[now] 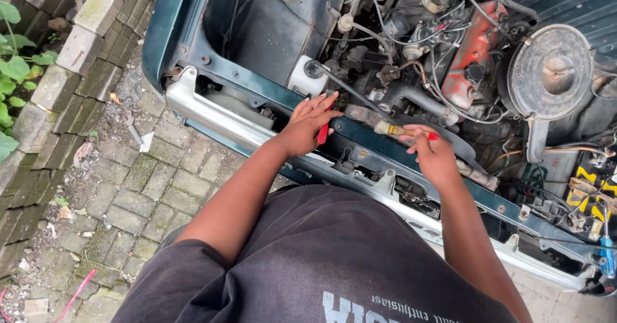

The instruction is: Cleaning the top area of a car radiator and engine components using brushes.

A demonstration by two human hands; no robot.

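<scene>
I stand over the open engine bay of a dark green car. My left hand (307,125) rests on the car's front crossmember (360,134) with a red-handled tool (323,130) under the fingers, its tip hidden. My right hand (430,152) grips a small paintbrush (393,129) with a red handle and pale bristles pointing left along the crossmember. A white plastic reservoir (306,76) sits just beyond my left hand. A black hose (414,98) runs behind the brush.
A round metal air cleaner (550,72) and a red engine cover (472,56) fill the bay's right side. A battery with yellow labels (588,191) sits at right. The chrome bumper (212,114) edges mossy paving stones (128,194). Green plants (13,66) grow at far left.
</scene>
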